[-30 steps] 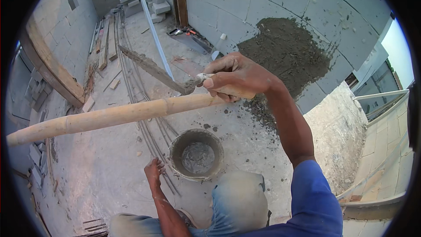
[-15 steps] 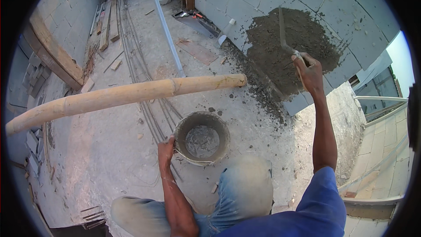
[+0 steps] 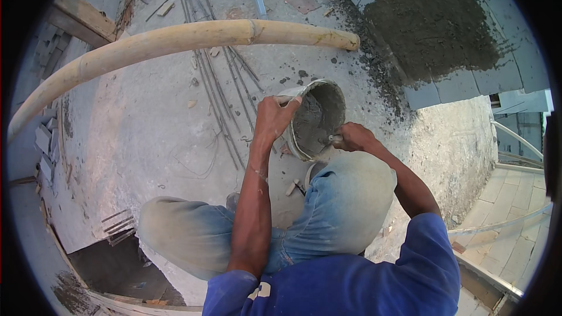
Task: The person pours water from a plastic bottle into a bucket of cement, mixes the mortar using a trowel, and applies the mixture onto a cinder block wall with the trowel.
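A mortar bucket (image 3: 333, 100) leans on its side in front of my knees, its mouth tipped to the right. Fingers of my left hand (image 3: 277, 116) are clamped over its upper left rim. My right hand (image 3: 355, 137), at the bucket's lower right edge, is closed round the handle of a trowel (image 3: 333, 138). Most of the trowel's blade is lost to sight inside the bucket, where grey wet mortar coats the wall and bottom. On the block wall (image 3: 421, 95) at the upper right is a broad dark patch of fresh mortar (image 3: 430, 23).
A thick bamboo pole (image 3: 193, 35) crosses beyond the bucket. Long steel bars (image 3: 219, 105) lie on the concrete floor to its left. Mortar crumbs line the wall's foot. A dark opening (image 3: 120, 266) with protruding rebar is at the lower left; a drop shows at right.
My right hand has come down from the wall to the bucket with the trowel. My left hand has tilted the bucket, which stood upright before. The view has swung downward.
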### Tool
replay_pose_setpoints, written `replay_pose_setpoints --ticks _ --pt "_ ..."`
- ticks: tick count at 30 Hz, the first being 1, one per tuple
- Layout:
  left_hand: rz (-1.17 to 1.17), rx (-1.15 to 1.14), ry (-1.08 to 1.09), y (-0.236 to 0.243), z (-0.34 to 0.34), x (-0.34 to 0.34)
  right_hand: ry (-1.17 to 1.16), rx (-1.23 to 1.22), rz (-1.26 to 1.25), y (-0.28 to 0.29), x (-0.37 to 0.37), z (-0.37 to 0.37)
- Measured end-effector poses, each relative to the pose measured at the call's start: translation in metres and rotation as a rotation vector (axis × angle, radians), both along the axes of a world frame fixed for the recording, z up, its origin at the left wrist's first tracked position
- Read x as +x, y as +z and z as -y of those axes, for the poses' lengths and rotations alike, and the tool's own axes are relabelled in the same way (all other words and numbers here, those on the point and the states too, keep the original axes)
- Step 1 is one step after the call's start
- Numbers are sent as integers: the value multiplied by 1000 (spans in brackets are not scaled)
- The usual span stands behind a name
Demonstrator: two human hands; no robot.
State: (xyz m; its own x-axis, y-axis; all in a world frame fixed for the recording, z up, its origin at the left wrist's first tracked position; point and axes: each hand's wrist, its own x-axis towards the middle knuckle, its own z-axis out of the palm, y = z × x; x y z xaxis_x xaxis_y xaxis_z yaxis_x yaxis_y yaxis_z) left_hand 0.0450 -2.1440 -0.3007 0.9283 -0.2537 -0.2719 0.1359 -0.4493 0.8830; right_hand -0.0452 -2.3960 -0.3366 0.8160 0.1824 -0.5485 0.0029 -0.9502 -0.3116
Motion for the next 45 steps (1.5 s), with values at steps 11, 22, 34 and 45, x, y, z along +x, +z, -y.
replay_pose_setpoints --ticks 11,22,34,45 --pt "-234 -59 416 -85 -90 22 -9 133 550 93 30 2" --pt "-126 -376 836 -77 -153 18 -8 969 333 326 157 42" --pt "-390 -299 351 -91 -105 15 -806 467 1360 324 136 180" --pt "-75 -38 23 -5 -7 20 115 -478 436 56 7 50"
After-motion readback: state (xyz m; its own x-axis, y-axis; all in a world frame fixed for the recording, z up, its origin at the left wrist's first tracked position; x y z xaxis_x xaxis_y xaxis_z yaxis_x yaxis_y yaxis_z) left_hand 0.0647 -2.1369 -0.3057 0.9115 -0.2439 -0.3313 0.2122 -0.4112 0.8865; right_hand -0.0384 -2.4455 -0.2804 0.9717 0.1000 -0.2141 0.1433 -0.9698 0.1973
